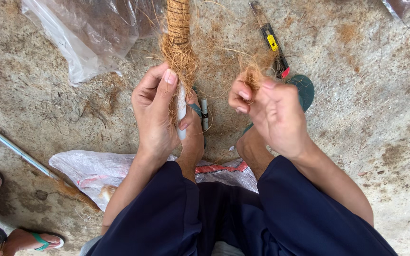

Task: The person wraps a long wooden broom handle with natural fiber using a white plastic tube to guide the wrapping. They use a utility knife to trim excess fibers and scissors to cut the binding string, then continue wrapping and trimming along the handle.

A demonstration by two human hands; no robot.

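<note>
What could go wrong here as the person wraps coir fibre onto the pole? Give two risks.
The left hand grips the pole right at the loose end of the wrapping; a slack grip may let it unravel. The utility knife lies close beyond the right hand, partly under stray fibre, so a careless reach could meet it.

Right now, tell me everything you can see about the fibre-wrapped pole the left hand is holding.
The pole is a pale tube, wound at the top of the picture in tight bands of brown coir fibre. Below the winding a loose, frayed tuft hangs down, and bare white tube shows beneath it. It runs from the top edge toward the person, over the concrete floor. The left hand grips it at the tuft, thumb across the fibre. The right hand pinches a separate clump of fibre beside it.
</note>
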